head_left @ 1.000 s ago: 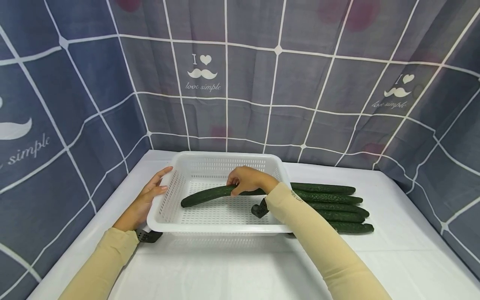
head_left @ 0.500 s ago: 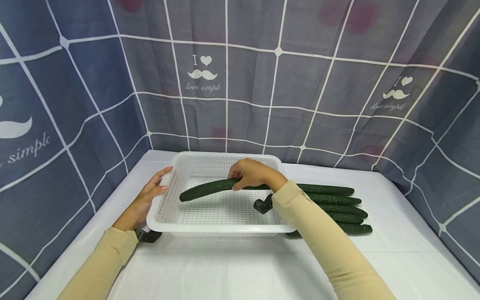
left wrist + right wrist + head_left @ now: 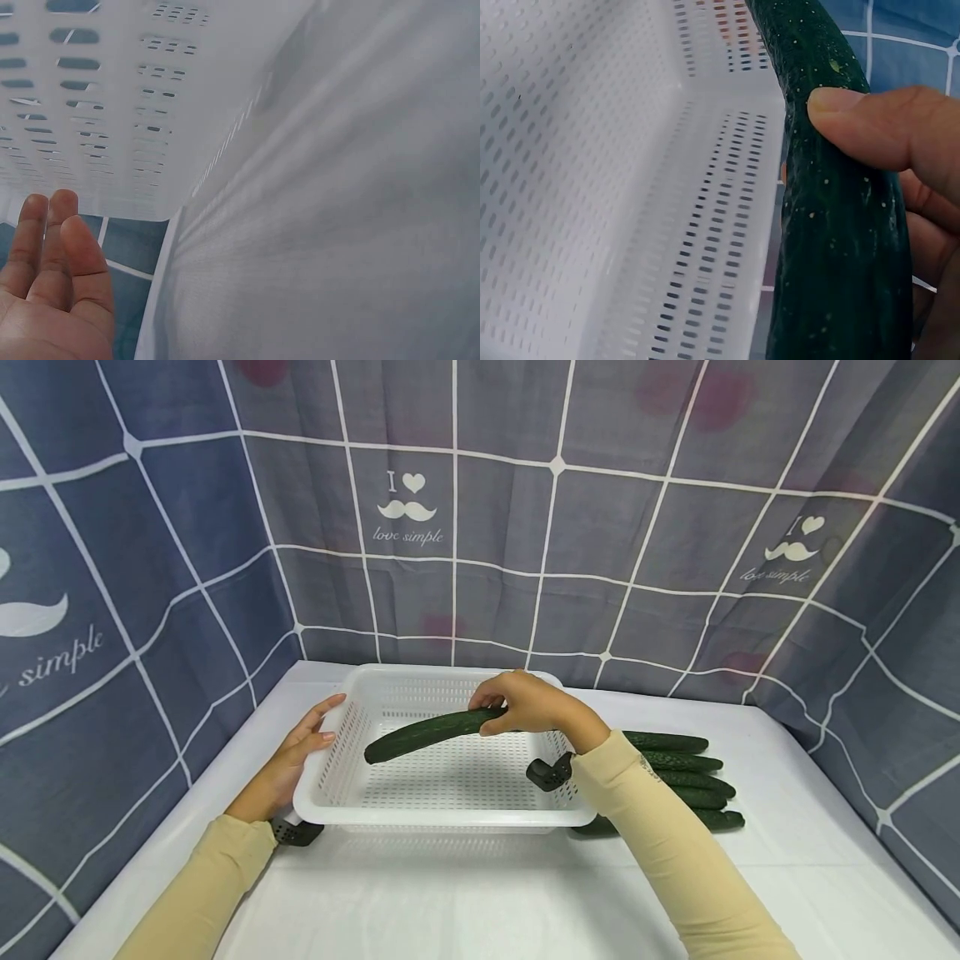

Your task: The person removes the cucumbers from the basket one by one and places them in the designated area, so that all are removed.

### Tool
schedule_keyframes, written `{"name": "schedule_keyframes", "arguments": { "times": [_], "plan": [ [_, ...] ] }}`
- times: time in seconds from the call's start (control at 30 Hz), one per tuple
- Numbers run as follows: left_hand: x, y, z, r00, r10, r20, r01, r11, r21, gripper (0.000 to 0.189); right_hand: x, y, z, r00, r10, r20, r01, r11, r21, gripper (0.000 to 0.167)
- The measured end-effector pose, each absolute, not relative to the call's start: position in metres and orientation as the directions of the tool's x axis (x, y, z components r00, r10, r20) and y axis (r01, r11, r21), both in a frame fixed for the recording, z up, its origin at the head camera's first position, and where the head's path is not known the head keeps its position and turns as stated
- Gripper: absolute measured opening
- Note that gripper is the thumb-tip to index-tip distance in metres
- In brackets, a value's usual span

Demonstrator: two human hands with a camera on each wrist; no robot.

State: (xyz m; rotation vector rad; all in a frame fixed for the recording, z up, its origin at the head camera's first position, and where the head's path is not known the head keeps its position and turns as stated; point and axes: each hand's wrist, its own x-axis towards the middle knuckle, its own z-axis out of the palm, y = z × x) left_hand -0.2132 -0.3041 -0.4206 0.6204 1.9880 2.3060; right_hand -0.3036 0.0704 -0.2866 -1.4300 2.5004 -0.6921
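My right hand (image 3: 525, 703) grips a long dark green cucumber (image 3: 420, 735) near its middle, thumb on the near side. The cucumber slants over the white perforated plastic basket (image 3: 450, 817), one end lower at the left; its right part is hidden behind my hand. In the right wrist view the thumb presses the bumpy skin of the cucumber (image 3: 840, 262), with the basket wall (image 3: 712, 225) beside it. My left hand (image 3: 292, 756) rests against the basket's left rim with fingers extended. From the left wrist, the hand (image 3: 56, 285) shows relaxed fingers beside the basket's outer wall (image 3: 112, 135).
Several cucumbers (image 3: 690, 781) lie side by side on the white tablecloth (image 3: 795, 810) right of the basket, partly hidden by my right sleeve (image 3: 675, 860). A checked grey-blue curtain (image 3: 495, 527) stands behind and along both sides of the table.
My right hand has lifted the cucumber higher from within the basket and shifted it towards the right. My left hand stays at the left rim.
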Motion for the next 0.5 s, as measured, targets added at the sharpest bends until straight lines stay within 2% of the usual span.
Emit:
{"name": "schedule_keyframes", "arguments": {
  "times": [0.27,0.5],
  "plan": [
    [-0.212,-0.302,-0.419,-0.923,0.270,0.274,0.233,-0.176,0.956,0.059,-0.292,0.093,-0.282,-0.529,-0.838,0.132,-0.743,0.382,-0.550,0.028],
    [-0.211,-0.303,-0.420,-0.924,0.271,0.268,0.226,-0.179,0.958,0.058,-0.286,0.111,-0.283,-0.542,-0.823,0.169,-0.736,0.367,-0.569,0.028]
  ]
}}
